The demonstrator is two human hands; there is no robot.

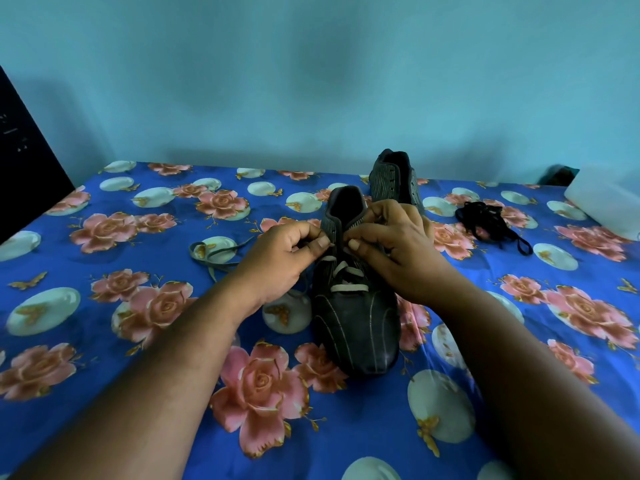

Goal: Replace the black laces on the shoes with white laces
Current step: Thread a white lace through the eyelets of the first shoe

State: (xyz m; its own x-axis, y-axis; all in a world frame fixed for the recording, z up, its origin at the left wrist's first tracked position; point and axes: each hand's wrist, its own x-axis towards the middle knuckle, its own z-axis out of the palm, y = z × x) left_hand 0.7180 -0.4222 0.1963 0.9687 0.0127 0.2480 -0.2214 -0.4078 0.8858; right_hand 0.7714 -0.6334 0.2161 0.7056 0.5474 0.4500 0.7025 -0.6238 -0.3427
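Observation:
A black shoe [356, 320] stands in the middle of the bed, toe toward me, with a white lace [348, 278] crossed through its lower eyelets. My left hand [280, 261] pinches the lace at the shoe's left eyelet row. My right hand [391, 244] pinches at the right eyelet row and covers part of the tongue. The lace's loose end [214, 254] trails left over the sheet. A second black shoe [394, 178] stands behind, without a lace. The removed black laces [488, 223] lie in a heap to the right.
The blue floral bedsheet [138, 341] covers the whole surface. A white object [606, 206] lies at the far right edge, a dark panel [20, 161] stands at the far left, and a blue wall [311, 81] rises behind the bed.

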